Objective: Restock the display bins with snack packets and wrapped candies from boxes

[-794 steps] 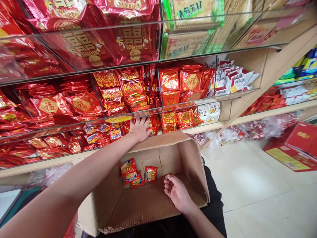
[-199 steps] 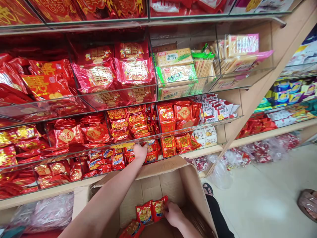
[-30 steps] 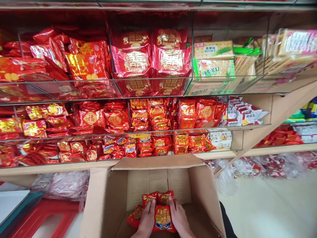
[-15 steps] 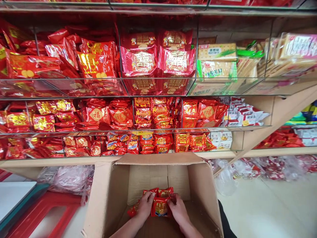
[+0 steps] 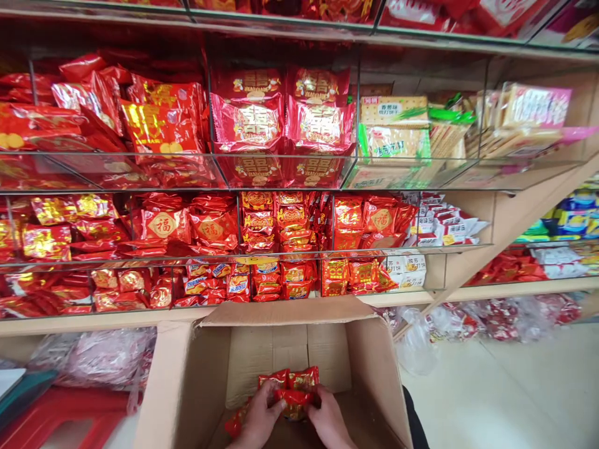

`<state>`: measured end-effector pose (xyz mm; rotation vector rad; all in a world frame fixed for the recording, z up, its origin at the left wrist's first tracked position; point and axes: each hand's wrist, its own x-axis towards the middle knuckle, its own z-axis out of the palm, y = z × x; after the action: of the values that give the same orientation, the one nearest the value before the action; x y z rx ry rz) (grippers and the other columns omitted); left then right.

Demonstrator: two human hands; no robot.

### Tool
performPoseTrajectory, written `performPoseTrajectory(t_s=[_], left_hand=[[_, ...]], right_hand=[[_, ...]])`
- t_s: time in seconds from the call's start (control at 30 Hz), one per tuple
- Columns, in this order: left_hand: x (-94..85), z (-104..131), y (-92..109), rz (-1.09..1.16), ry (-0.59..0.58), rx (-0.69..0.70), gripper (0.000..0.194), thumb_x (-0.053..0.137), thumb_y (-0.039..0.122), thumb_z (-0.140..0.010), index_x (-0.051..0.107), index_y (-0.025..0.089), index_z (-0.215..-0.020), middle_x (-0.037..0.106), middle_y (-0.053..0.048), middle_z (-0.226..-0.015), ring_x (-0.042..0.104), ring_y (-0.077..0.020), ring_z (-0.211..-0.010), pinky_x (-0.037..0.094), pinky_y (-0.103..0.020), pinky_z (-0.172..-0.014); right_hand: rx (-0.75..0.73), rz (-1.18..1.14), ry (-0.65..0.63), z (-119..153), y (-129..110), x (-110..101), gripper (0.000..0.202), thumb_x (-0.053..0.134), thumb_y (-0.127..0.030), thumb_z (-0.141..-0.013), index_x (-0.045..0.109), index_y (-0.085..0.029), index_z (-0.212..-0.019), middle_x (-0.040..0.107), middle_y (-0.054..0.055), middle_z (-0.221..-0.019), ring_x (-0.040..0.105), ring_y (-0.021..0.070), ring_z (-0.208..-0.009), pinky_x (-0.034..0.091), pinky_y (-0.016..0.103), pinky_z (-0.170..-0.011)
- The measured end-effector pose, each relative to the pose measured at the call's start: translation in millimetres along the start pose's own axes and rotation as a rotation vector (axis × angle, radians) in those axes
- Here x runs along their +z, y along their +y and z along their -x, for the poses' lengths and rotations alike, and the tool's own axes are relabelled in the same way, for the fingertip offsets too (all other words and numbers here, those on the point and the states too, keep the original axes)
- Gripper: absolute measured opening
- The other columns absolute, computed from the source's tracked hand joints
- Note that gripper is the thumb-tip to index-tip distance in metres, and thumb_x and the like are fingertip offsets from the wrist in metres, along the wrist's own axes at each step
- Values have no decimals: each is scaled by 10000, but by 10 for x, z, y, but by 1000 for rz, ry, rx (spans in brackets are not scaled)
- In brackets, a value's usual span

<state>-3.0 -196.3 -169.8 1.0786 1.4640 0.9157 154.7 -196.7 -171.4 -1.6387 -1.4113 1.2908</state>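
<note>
Both hands are inside an open cardboard box (image 5: 374, 362). My left hand (image 5: 262, 411) and my right hand (image 5: 326, 415) grip opposite ends of a red snack packet (image 5: 294, 404) with gold print, which is tilted between the fingertips. Two more red packets (image 5: 303, 378) lie side by side just behind it. Another red packet (image 5: 235, 421) rests left of my left hand, partly hidden by it.
Beyond the box rise shelves (image 5: 290, 254) with clear dividers, filled with red, white and green snack packets. A red stool (image 5: 70, 405) stands at the left, near plastic bags (image 5: 103, 355). More bags (image 5: 505, 318) lie at right under the shelf.
The front packet has tipped, so less of its printed face shows between my hands. The view has shifted, and the box and hands appear slightly lower and further left.
</note>
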Motion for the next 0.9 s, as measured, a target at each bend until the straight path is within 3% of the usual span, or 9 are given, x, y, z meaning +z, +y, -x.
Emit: performPoseTrajectory(t_s=[0.2,0.33,0.43,0.57,0.67,0.9], left_hand=[[-27,22,101,68,-51,31,220,623,294,-551,458,183,-643,518,24,-622,506,-149,-646,397,-247,-619],[-22,48,251,200,-122,33,263,629,358,-577,486,177,-703,595,-29,-757,536,-179,-773,402,-288,-734],[-17,57,311,288,-149,9,305,624,413,-578,511,171,-723,611,-50,-795,540,-194,-816,402,-297,-754],[-18,95,299,301,-143,-154,528,646,460,-525,472,218,-961,583,-48,-963,547,-183,-788,426,-252,-599],[-25,138,328,280,-163,-248,614,643,443,-540,380,265,-1066,577,-29,-966,548,-148,-709,393,-205,-503],[-35,170,597,255,-217,-101,434,642,380,-583,483,195,-941,617,-13,-795,507,-104,-580,308,-165,-428]], right_hand=[[-31,-47,12,23,-170,-41,239,428,-135,-623,560,-148,-822,630,69,-867,570,193,-834,406,254,-755],[-65,-302,-42,17,-179,-12,353,496,-142,-593,486,-144,-947,609,73,-935,562,187,-861,412,270,-774],[-61,-517,-111,8,-133,26,374,541,-188,-605,456,-148,-967,622,67,-872,578,197,-802,441,301,-715],[-41,-757,-159,12,-136,20,375,622,-265,-588,481,-159,-919,629,61,-843,580,207,-778,440,329,-707],[-41,-838,-162,33,-194,-9,359,659,-278,-573,522,-158,-882,629,58,-853,572,204,-801,424,328,-735],[-35,-1149,-305,78,-335,-20,264,673,-261,-579,570,-152,-796,635,48,-770,579,176,-744,414,324,-733]])
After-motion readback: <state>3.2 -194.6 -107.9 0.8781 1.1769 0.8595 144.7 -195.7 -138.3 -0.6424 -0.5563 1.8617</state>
